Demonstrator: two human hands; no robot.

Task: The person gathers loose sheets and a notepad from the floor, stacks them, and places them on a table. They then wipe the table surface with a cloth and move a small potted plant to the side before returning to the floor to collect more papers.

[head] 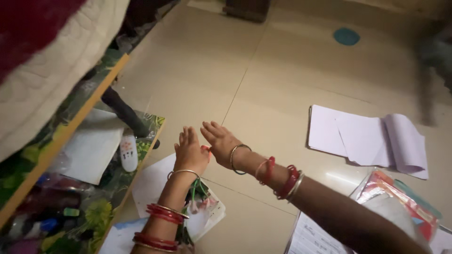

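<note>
Your left hand and right hand, both released, flanked a small, light-looking orange piece; you'd pinch its edges.

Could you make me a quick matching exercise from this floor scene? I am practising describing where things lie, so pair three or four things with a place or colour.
Things:
1. open notebook
2. small white bottle
3. round spot on the floor
4. bangles on the left forearm

Descriptions:
A. teal, far across the tiles
B. red, stacked in bands
C. on the leaf-patterned shelf at left
D. white pages, on the floor to the right of the hands

Pairs: 1-D, 2-C, 3-A, 4-B
</note>
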